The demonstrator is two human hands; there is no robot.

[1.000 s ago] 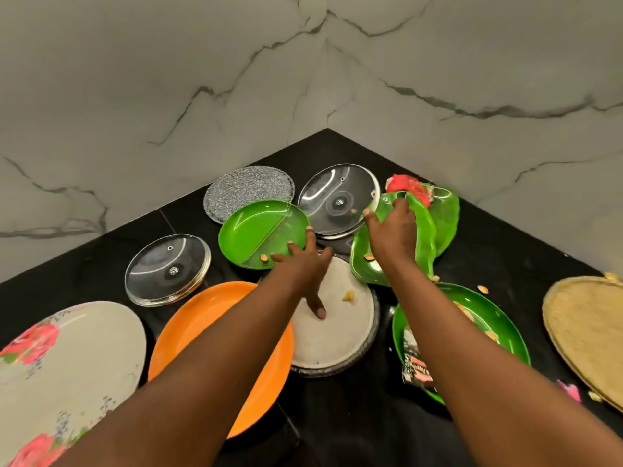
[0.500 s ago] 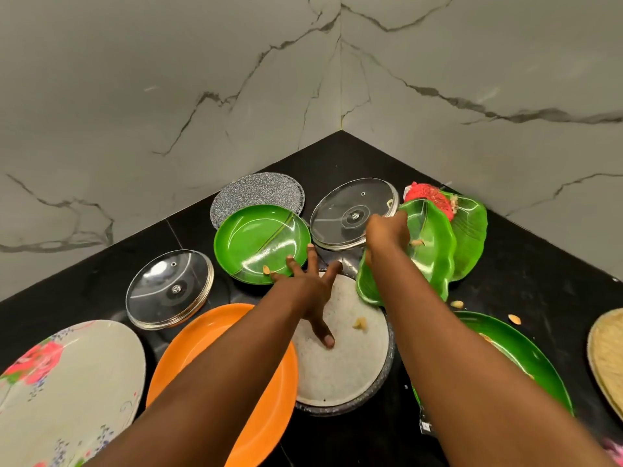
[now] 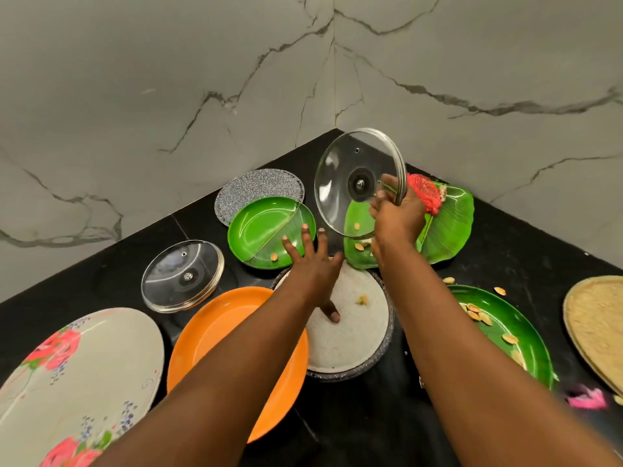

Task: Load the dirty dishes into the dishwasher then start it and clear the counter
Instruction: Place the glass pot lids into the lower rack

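Dishes cover the black bench (image 3: 505,237), so the job looks barely begun. No dishwasher shows. The right hand (image 3: 397,217) pinches a glass lid (image 3: 340,190) by its rim and holds it up on edge above the leaf plate (image 3: 448,224). The left hand (image 3: 313,264) rests with fingers spread on the white plate (image 3: 350,338). An orange plate (image 3: 215,335), green plates and another lid (image 3: 182,274) still wait.

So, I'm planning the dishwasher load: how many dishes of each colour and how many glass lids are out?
Green dishes: 3
Orange plate: 1
Flowered platter: 1
Glass lids: 2
Total: 7
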